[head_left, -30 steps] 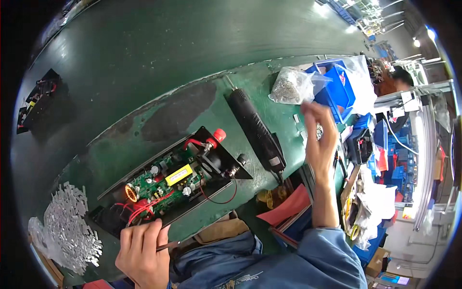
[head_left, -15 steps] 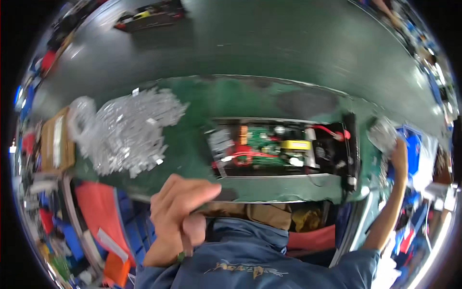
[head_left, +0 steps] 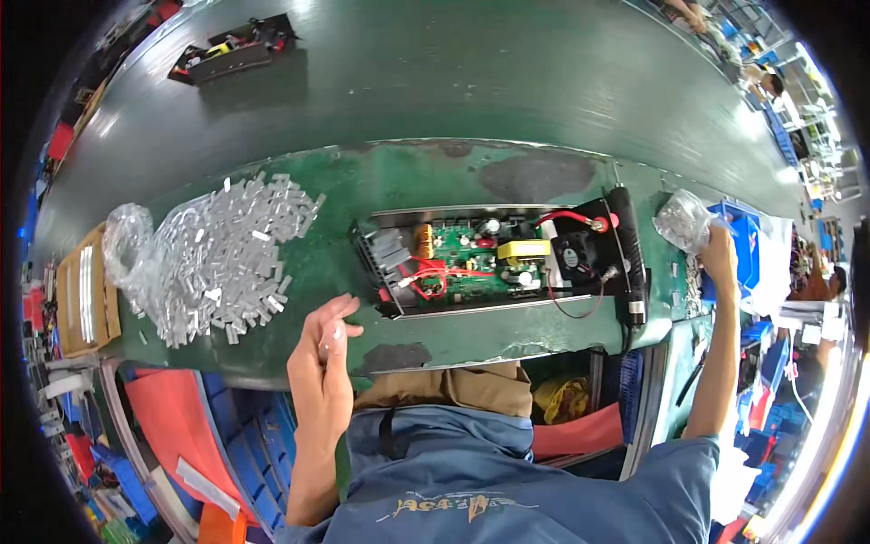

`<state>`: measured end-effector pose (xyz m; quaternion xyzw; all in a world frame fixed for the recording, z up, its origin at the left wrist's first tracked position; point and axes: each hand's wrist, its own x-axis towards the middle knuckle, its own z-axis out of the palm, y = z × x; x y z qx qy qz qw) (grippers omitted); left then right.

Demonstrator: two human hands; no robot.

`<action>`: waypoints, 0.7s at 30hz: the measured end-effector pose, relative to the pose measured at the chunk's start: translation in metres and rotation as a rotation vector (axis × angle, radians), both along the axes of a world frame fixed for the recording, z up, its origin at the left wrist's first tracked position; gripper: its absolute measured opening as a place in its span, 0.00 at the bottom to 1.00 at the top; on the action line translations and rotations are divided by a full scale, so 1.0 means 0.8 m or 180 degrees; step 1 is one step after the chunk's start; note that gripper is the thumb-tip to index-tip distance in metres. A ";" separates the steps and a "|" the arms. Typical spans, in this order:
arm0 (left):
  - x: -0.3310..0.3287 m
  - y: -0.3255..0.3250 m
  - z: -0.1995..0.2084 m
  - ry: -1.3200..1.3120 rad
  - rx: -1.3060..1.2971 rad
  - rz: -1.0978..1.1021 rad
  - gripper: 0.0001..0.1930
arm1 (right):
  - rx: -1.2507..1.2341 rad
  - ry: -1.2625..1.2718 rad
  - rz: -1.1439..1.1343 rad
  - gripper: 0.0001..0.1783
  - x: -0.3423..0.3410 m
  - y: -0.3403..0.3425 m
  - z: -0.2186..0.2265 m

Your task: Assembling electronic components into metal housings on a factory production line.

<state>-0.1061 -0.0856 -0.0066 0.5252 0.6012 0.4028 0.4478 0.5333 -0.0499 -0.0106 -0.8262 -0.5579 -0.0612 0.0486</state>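
My left hand point(head_left: 326, 354) hovers near the bench's front edge, with loosely bent fingers and nothing visible between them. A whitish patch shows on its thumb tip. At the right, my right hand point(head_left: 720, 257) reaches to a clear plastic bag point(head_left: 683, 220) beside a blue bin point(head_left: 749, 254); its fingertips are hidden. Between the hands lies an opened black metal case holding a green circuit board point(head_left: 462, 263), red wires and a fan point(head_left: 575, 254). A black powered screwdriver point(head_left: 627, 263) lies across the case's right end.
Many small silver metal pieces point(head_left: 227, 258) spill from a clear bag point(head_left: 129, 238) at the left, beside a cardboard box point(head_left: 84, 288). Across the dark green surface, another open black case point(head_left: 231, 56) stands at the far left. A person point(head_left: 766, 82) is at the far right.
My left hand has turned from pointing rightward over the edge to a more upright pose with bent fingers. My right hand stays by the bag and bin. The whole view has shifted slightly.
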 end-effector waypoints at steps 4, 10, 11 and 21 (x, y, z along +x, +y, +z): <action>-0.003 0.004 0.000 0.0199 0.0106 -0.0221 0.26 | 0.0495 0.0673 -0.0321 0.15 -0.013 -0.020 0.005; -0.025 0.008 -0.004 -0.0158 0.0408 0.0046 0.41 | 0.1013 0.0458 -0.0323 0.12 -0.056 -0.045 0.037; -0.031 0.012 -0.004 -0.0044 0.0704 0.0063 0.44 | 0.1382 0.0028 -0.0072 0.12 -0.064 -0.053 0.045; 0.026 0.006 0.071 -0.0578 0.0869 -0.0563 0.14 | 0.1388 0.2422 0.1185 0.08 -0.427 -0.124 0.039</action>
